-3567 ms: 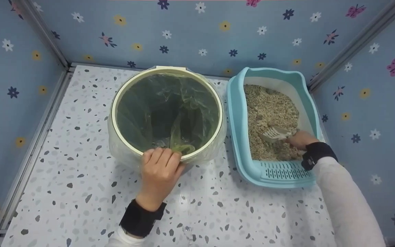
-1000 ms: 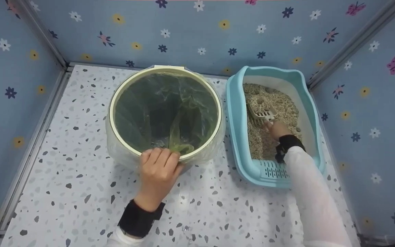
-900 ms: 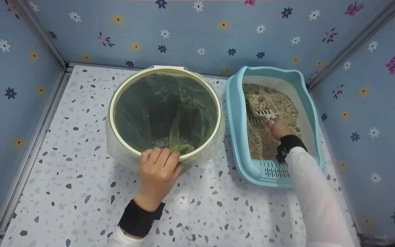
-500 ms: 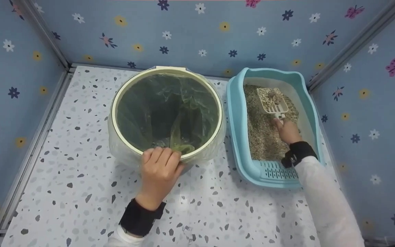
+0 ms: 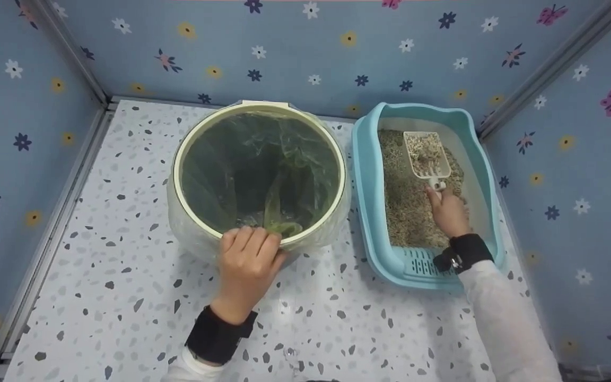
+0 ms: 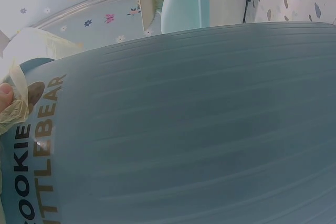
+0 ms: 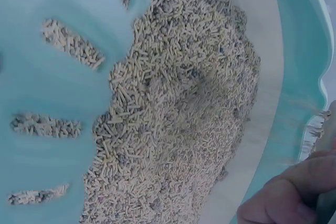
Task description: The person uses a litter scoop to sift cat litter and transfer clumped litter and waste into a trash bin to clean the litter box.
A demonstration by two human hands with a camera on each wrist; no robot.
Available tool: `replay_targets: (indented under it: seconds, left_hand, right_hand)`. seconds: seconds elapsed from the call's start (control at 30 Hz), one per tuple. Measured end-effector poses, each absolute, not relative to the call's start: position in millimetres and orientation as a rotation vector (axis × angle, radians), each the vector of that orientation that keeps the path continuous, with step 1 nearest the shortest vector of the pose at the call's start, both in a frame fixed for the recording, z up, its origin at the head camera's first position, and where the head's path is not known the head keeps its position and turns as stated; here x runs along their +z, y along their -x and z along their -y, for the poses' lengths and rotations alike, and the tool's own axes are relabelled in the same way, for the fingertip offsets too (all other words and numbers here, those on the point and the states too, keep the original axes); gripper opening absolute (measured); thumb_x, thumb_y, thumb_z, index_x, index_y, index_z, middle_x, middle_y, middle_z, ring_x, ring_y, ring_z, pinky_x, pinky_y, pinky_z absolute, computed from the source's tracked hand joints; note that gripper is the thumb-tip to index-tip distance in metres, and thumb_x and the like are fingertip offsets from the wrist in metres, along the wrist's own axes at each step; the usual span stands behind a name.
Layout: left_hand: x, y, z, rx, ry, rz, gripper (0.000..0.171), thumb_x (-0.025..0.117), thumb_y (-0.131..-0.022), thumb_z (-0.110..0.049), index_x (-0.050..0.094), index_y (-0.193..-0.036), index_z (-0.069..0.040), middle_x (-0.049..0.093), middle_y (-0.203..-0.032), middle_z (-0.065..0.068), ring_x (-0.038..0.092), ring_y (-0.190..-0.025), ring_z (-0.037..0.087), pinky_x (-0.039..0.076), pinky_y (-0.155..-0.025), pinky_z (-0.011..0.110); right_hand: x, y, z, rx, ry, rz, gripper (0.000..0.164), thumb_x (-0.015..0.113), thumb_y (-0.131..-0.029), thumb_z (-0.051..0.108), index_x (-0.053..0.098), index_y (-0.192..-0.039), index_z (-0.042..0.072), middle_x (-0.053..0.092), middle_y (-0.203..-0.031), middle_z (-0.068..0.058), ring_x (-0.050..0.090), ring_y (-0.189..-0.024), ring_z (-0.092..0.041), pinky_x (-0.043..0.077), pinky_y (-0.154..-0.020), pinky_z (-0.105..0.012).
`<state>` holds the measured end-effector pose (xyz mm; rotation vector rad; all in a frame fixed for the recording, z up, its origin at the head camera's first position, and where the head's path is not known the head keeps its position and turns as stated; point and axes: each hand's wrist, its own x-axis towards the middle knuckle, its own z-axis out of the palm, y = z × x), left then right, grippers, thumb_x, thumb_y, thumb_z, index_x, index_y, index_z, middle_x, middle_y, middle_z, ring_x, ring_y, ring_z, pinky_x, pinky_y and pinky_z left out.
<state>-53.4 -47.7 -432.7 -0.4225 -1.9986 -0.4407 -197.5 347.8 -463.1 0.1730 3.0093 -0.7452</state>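
My left hand (image 5: 246, 273) curls its fingers over the near rim of a round trash can (image 5: 177, 196) lined with a thin, see-through yellowish bag (image 5: 273, 207). In the left wrist view, a fingertip (image 6: 5, 97) presses the bag against the can's blue-grey wall. My right hand (image 5: 450, 212) grips the handle of a white litter scoop (image 5: 450, 168) above the turquoise litter box (image 5: 369, 223). Pellet litter (image 5: 411, 212) lies in the box, and more fills the scoop. Blurred streaks beside the scoop in the right wrist view look like falling pellets.
The litter box stands to the right of the can, with a slotted step (image 5: 427, 262) at its near end. Flower-patterned walls (image 5: 311, 48) enclose the back and sides. The floor (image 5: 305, 318) is white with grey speckles.
The scoop first sat low in the near litter, then dug in at the far left. It has since risen and shifted right, carrying litter. My left hand stays on the rim.
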Motion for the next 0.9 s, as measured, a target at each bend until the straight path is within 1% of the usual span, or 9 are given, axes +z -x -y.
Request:
replay_targets:
  seconds: [0.07,0.17,0.37,0.5,0.6,0.67,0.77,0.9]
  left_hand:
    - [-432,54,48,-0.447,0.424,1.995,0.013,0.067,-0.071,-0.017,0.059,-0.074,-0.007,0.056,-0.069,0.006,0.05,-0.065,0.025,0.036,-0.069,0.036]
    - [-432,54,47,-0.457,0.429,1.988,0.011,0.067,-0.07,-0.014,0.059,-0.074,-0.007,0.056,-0.068,0.005,0.049,-0.064,0.024,0.036,-0.069,0.036]
    - [-431,54,47,-0.447,0.424,1.982,0.011,0.067,-0.069,-0.013,0.059,-0.073,-0.007,0.057,-0.068,0.005,0.05,-0.064,0.024,0.036,-0.068,0.035]
    - [-431,54,47,-0.444,0.42,1.987,0.011,0.067,-0.07,-0.015,0.06,-0.073,-0.007,0.057,-0.068,0.005,0.05,-0.064,0.024,0.036,-0.069,0.035]
    - [-432,54,47,-0.447,0.418,1.988,0.012,0.067,-0.071,-0.016,0.06,-0.073,-0.007,0.057,-0.068,0.005,0.05,-0.064,0.024,0.036,-0.069,0.035]
    - [-432,54,48,-0.45,0.42,1.988,0.012,0.067,-0.071,-0.016,0.059,-0.073,-0.007,0.057,-0.068,0.005,0.049,-0.064,0.024,0.036,-0.069,0.035]
    - [-432,54,47,-0.447,0.421,1.99,0.013,0.067,-0.071,-0.017,0.059,-0.073,-0.007,0.056,-0.068,0.005,0.049,-0.064,0.024,0.036,-0.069,0.035]
    - [-432,54,47,-0.443,0.421,1.994,0.013,0.066,-0.071,-0.017,0.059,-0.073,-0.007,0.056,-0.068,0.005,0.049,-0.064,0.024,0.036,-0.069,0.035]
  right_hand:
    - [-464,195,-347,-0.803,-0.164,-2.997,0.052,0.031,-0.098,0.049,0.046,-0.092,0.0,0.042,-0.069,-0.008,0.043,-0.058,-0.024,0.033,-0.054,-0.036]
    - [-465,193,-346,-0.873,-0.161,-2.994,0.048,0.033,-0.098,0.047,0.045,-0.089,0.002,0.039,-0.068,-0.004,0.038,-0.055,-0.019,0.032,-0.053,-0.034]
    - [-464,192,-348,-0.834,-0.191,-2.989,0.053,0.031,-0.098,0.05,0.047,-0.096,-0.001,0.043,-0.072,-0.006,0.042,-0.059,-0.021,0.034,-0.055,-0.034]
    - [-461,192,-350,-0.857,-0.181,-2.959,0.052,0.031,-0.098,0.05,0.047,-0.093,0.001,0.046,-0.07,-0.006,0.043,-0.056,-0.019,0.035,-0.055,-0.033]
    - [-460,191,-352,-0.923,-0.181,-2.914,0.051,0.031,-0.097,0.052,0.045,-0.088,0.004,0.045,-0.066,-0.003,0.042,-0.052,-0.016,0.036,-0.053,-0.032]
    - [-459,191,-353,-1.003,-0.184,-2.86,0.049,0.031,-0.097,0.053,0.044,-0.087,0.007,0.042,-0.06,0.001,0.039,-0.048,-0.013,0.036,-0.049,-0.03]
    - [-458,190,-355,-1.185,-0.194,-2.733,0.048,0.032,-0.096,0.054,0.04,-0.078,0.009,0.035,-0.051,0.007,0.032,-0.041,-0.008,0.031,-0.042,-0.028]
    - [-455,188,-357,-1.453,-0.201,-2.496,0.046,0.035,-0.097,0.049,0.035,-0.073,0.01,0.027,-0.046,0.011,0.025,-0.036,-0.005,0.025,-0.038,-0.026]
